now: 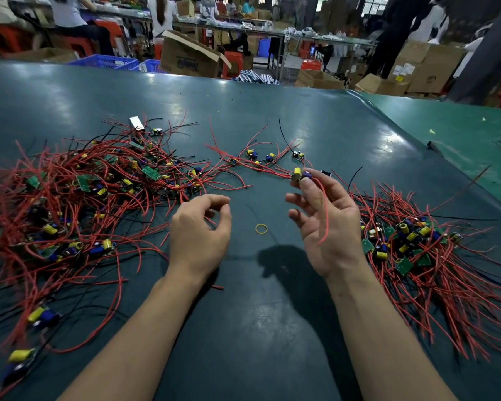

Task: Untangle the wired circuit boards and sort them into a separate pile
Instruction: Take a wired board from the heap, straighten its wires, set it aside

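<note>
The right hand (327,224) is raised above the dark green surface (272,328) with the palm turned toward the camera. Its thumb and first finger pinch a small circuit board (300,175) with a yellow part and a blue part on it; the other fingers are loosely spread. One red wire (326,209) from this board hangs down across the palm, and other red wires run from it to the left, toward a few more boards (265,157) that lie in a loose row on the surface behind the hands.

The left hand (200,233) hovers beside it with the fingers curled and the thumb near the fingertips. A thin red wire passes at its fingers, but I cannot tell if it holds it.

A big tangled heap of boards and red wires (78,198) lies on the left side. A smaller pile (411,250) lies on the right, just beside the right wrist. A yellow rubber band (261,228) lies on the surface between the two hands.
</note>
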The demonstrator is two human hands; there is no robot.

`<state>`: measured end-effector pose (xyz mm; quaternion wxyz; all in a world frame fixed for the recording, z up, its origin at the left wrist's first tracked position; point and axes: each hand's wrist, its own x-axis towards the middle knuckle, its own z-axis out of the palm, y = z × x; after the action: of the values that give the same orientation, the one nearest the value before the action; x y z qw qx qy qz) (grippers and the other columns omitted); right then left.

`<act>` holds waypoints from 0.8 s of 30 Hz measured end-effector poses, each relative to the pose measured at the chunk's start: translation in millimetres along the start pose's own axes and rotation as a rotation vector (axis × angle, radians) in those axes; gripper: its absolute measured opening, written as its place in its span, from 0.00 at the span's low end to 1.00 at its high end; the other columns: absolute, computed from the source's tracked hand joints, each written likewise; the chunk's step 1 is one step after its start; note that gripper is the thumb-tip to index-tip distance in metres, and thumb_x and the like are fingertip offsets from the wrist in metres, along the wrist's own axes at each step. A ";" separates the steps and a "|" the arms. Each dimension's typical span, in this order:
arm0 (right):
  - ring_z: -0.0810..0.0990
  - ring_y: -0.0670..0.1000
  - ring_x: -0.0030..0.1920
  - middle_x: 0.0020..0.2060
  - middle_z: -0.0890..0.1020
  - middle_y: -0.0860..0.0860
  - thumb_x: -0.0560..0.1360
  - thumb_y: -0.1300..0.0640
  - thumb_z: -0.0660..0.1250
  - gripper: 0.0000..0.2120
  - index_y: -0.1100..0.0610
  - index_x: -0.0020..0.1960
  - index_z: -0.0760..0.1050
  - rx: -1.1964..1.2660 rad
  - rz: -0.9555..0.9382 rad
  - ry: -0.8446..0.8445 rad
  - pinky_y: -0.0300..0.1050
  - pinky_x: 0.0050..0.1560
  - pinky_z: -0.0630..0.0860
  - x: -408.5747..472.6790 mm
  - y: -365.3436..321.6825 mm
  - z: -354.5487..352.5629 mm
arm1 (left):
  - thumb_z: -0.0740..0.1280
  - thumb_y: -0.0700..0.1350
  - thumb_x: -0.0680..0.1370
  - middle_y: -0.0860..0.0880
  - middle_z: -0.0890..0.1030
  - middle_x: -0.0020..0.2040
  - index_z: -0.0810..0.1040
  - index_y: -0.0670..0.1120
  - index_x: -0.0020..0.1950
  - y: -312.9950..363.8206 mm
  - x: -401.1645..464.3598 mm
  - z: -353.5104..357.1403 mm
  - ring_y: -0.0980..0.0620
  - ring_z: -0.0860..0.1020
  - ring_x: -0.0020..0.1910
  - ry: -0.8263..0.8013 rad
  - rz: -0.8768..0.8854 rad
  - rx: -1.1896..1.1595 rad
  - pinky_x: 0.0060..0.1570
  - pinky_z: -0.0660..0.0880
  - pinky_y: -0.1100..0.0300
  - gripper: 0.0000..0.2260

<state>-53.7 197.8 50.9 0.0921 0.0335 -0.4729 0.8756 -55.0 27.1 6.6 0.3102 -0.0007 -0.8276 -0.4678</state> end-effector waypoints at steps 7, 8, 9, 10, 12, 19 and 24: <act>0.82 0.48 0.41 0.45 0.86 0.52 0.67 0.61 0.72 0.11 0.59 0.50 0.81 -0.201 0.025 -0.230 0.38 0.36 0.78 -15.7 13.0 3.5 | 0.72 0.46 0.73 0.57 0.84 0.46 0.82 0.54 0.54 14.5 -7.8 1.0 0.57 0.78 0.37 -0.312 -0.063 -0.462 0.38 0.77 0.54 0.11; 0.82 0.47 0.40 0.44 0.86 0.52 0.67 0.60 0.72 0.11 0.59 0.50 0.82 -0.225 0.022 -0.210 0.37 0.35 0.77 -15.1 14.3 3.4 | 0.72 0.43 0.73 0.55 0.84 0.46 0.83 0.53 0.54 15.1 -7.1 0.5 0.57 0.78 0.38 -0.314 -0.075 -0.515 0.39 0.76 0.54 0.11; 0.81 0.46 0.39 0.43 0.86 0.52 0.67 0.60 0.73 0.10 0.58 0.49 0.83 -0.252 0.023 -0.181 0.37 0.34 0.77 -14.3 15.4 3.0 | 0.72 0.42 0.73 0.53 0.84 0.46 0.83 0.53 0.54 15.2 -6.2 -0.5 0.56 0.78 0.39 -0.314 -0.095 -0.569 0.40 0.76 0.56 0.11; 0.81 0.46 0.38 0.42 0.86 0.52 0.68 0.61 0.73 0.09 0.57 0.48 0.83 -0.279 0.025 -0.153 0.37 0.32 0.75 -13.5 16.5 2.3 | 0.72 0.40 0.73 0.51 0.85 0.46 0.83 0.52 0.54 15.2 -5.0 -1.6 0.56 0.78 0.40 -0.316 -0.114 -0.619 0.41 0.76 0.59 0.11; 0.80 0.46 0.36 0.42 0.86 0.53 0.70 0.66 0.73 0.10 0.56 0.49 0.82 -0.297 0.003 -0.110 0.36 0.31 0.74 -12.2 17.5 1.1 | 0.72 0.35 0.74 0.53 0.85 0.43 0.82 0.50 0.54 16.7 -4.6 -2.4 0.58 0.79 0.39 -0.353 -0.137 -0.698 0.40 0.75 0.66 0.12; 0.81 0.46 0.34 0.38 0.85 0.50 0.64 0.58 0.74 0.39 0.57 0.72 0.63 -0.197 0.074 -0.069 0.36 0.32 0.75 -10.5 18.5 6.0 | 0.71 0.31 0.71 0.52 0.85 0.38 0.78 0.41 0.48 24.8 -5.7 2.6 0.58 0.81 0.33 -0.355 -0.185 -0.820 0.35 0.74 0.69 0.09; 0.80 0.45 0.34 0.44 0.86 0.51 0.69 0.63 0.73 0.38 0.55 0.74 0.59 -0.214 0.112 -0.051 0.35 0.30 0.73 -10.0 21.9 6.4 | 0.73 0.32 0.71 0.50 0.83 0.38 0.77 0.36 0.51 22.0 -5.5 4.0 0.56 0.80 0.33 -0.356 -0.162 -0.739 0.36 0.75 0.67 0.11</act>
<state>-48.3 179.5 35.0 0.0337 0.0193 -0.5670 0.8228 -46.2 44.2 19.3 0.1034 -0.1279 -0.6421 -0.7488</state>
